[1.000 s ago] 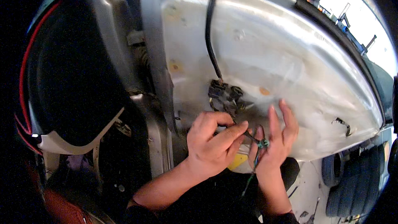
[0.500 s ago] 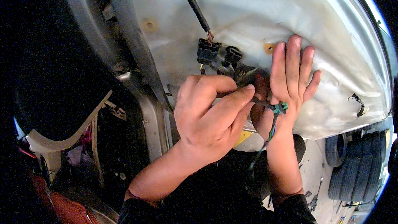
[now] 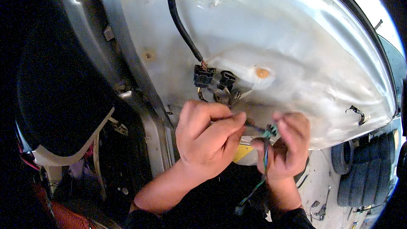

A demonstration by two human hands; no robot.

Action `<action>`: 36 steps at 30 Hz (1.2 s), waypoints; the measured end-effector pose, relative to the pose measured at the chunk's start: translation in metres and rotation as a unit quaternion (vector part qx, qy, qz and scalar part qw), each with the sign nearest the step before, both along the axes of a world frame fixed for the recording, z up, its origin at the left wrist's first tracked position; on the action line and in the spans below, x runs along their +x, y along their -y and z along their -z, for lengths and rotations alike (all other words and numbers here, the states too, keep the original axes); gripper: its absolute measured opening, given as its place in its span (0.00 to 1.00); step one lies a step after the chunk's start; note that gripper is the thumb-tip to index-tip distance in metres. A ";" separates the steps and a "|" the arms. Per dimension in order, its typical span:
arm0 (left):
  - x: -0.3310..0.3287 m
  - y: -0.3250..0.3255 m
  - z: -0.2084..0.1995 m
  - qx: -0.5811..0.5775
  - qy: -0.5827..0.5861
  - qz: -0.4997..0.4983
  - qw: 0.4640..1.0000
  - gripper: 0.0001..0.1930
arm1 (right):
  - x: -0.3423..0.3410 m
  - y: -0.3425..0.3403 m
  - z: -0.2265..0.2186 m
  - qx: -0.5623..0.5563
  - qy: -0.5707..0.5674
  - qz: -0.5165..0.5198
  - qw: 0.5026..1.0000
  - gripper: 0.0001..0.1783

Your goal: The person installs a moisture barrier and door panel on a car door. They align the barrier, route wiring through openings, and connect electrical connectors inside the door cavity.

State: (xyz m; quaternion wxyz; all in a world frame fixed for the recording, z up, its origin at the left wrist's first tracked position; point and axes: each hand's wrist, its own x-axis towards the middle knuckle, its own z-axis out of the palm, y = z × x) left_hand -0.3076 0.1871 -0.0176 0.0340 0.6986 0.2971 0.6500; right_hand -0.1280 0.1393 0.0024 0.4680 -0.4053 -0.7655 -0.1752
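My left hand (image 3: 207, 138) pinches a thin dark wire between thumb and forefinger, just below a silver car door panel (image 3: 296, 51). My right hand (image 3: 286, 144) is curled around a bundle of green and blue wires (image 3: 266, 144) that hangs down between my wrists. Both hands meet at the same strand. Above them two black plug connectors (image 3: 212, 78) dangle from a thick black cable (image 3: 180, 21) that runs down the panel.
The door's edge and hinge pillar (image 3: 140, 89) stand to the left, with a dark car interior (image 3: 63, 89) beyond. Stacked tyres (image 3: 366, 174) lie at lower right, and loose tools (image 3: 320, 205) rest on the floor near them. An orange plug (image 3: 262, 73) sits in the panel.
My right hand, flat and spread against the panel before, has curled shut around the green wires. The view has moved closer to the connectors. My left hand keeps its pinch.
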 end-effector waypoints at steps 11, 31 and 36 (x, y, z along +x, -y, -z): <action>-0.004 0.006 -0.011 -0.034 -0.025 0.016 0.999 0.19 | -0.036 -0.018 -0.003 0.004 -0.164 0.027 0.986 0.21; 0.013 -0.030 -0.014 0.006 0.050 -0.020 0.999 0.17 | -0.072 -0.042 -0.030 -0.072 -0.340 0.083 0.934 0.05; -0.003 -0.028 -0.020 0.008 0.041 -0.017 0.999 0.17 | -0.090 -0.038 -0.040 -0.081 -0.356 0.116 0.924 0.05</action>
